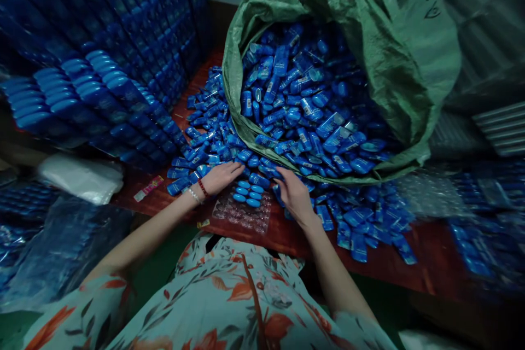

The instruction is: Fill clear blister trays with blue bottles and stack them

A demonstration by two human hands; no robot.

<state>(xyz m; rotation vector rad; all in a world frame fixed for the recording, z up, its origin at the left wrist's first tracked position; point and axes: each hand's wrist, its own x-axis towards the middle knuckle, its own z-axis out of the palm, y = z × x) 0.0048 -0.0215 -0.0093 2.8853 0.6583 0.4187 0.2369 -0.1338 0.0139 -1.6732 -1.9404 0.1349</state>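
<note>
Head view: left hand [223, 176] reaches palm-down, right hand [293, 195] curls inward, at bottles [259, 180] (I can't tell either grip).

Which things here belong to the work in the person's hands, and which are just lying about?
Likely in use:
- left hand and right hand, both among loose blue packs
- clear tray, partly filled
- open green sack
- perhaps the blue stacks

Seemingly lying about:
- pink slip
- whitish plastic
- yellow scrap

Dim, greenish light; small glints on blue; blurred, stretched edges
</note>
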